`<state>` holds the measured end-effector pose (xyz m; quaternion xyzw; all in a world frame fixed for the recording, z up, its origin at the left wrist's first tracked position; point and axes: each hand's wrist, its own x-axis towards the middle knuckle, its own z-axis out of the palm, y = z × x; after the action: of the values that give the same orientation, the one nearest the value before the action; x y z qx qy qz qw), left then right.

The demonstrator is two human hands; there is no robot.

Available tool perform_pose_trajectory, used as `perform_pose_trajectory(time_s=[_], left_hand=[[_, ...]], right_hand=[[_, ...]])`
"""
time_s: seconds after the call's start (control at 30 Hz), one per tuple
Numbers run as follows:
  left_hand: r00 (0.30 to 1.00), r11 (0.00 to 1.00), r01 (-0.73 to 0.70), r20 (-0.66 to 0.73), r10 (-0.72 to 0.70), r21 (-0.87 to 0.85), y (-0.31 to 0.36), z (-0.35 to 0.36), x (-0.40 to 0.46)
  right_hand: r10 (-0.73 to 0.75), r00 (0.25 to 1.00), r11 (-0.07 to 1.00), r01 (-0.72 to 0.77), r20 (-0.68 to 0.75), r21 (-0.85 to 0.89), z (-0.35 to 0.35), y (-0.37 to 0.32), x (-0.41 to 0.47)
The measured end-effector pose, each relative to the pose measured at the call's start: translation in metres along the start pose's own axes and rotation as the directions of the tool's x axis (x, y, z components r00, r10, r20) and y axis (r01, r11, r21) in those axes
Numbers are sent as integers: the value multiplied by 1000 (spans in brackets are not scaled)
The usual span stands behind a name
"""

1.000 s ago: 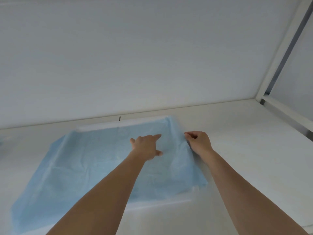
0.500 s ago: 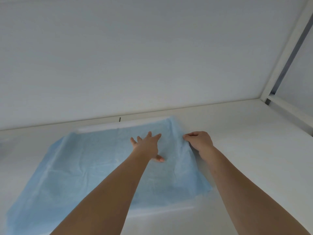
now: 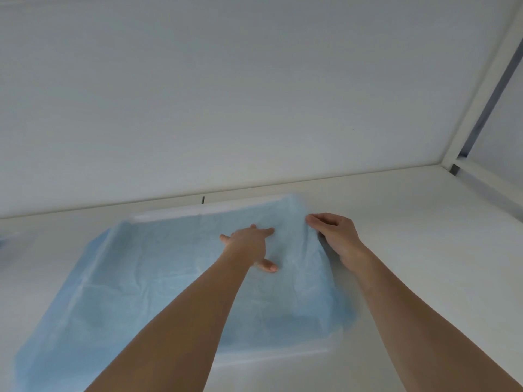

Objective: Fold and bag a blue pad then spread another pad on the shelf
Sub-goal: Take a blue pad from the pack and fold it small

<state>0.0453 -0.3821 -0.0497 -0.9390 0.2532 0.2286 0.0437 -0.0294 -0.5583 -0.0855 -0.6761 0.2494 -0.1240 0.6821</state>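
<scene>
A light blue pad [image 3: 158,281] with white borders lies spread on the white shelf [image 3: 418,250], reaching from the back wall toward the front left. My left hand [image 3: 249,244] rests flat on the pad near its far right part, fingers apart and palm down. My right hand [image 3: 336,236] pinches the pad's right edge near the far corner, lifting that edge slightly off the shelf. My forearms hide part of the pad's near side.
The white back wall [image 3: 254,94] rises right behind the pad. A white frame post [image 3: 481,86] stands at the back right corner, with a rail [image 3: 486,179] along the right side. Bare shelf surface lies to the right of the pad.
My left hand has slid slightly forward on the pad with fingers spreading. My right hand stays pinched on the right edge. The pad's right part looks a little flatter.
</scene>
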Motion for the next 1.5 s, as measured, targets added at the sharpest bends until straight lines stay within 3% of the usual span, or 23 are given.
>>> perform_pose_trajectory(time_s=[0.17, 0.3, 0.4, 0.7, 0.97, 1.17, 1.3, 1.43, 1.5], left_hand=[[1000, 1000, -15, -9, 14, -4, -2, 0, 1], [1000, 1000, -26, -11, 26, 3, -1, -1, 0], [999, 1000, -29, -21, 29, 0, -2, -1, -1], [998, 999, -40, -56, 40, -1, -6, 2, 0], [997, 999, -38, -63, 37, -22, -8, 5, -1], [965, 981, -58, -263, 7, -184, -16, 30, -13], [914, 897, -68, -387, -119, -437, -35, 36, -32], [850, 822, 11, -427, -307, -569, -84, 30, -55], [817, 778, 73, -410, -405, -624, -119, 28, -68]], right_hand=[[-17, 998, 998, 13, -63, -61, 5, -4, 15], [0, 996, 946, -28, -89, -323, 12, 0, 27], [9, 997, 914, -39, -77, -404, 19, 2, 28], [-43, 973, 979, -4, -227, -204, 25, 2, 35], [-231, 933, 967, 191, -275, -167, 28, -11, 29], [-382, 850, 924, 344, -363, -167, 13, -21, 0], [-288, 877, 953, 222, -384, -208, 10, -20, -17], [-53, 968, 924, -46, -247, -380, 13, -15, -33], [-32, 975, 897, -70, -221, -437, 15, -19, -46]])
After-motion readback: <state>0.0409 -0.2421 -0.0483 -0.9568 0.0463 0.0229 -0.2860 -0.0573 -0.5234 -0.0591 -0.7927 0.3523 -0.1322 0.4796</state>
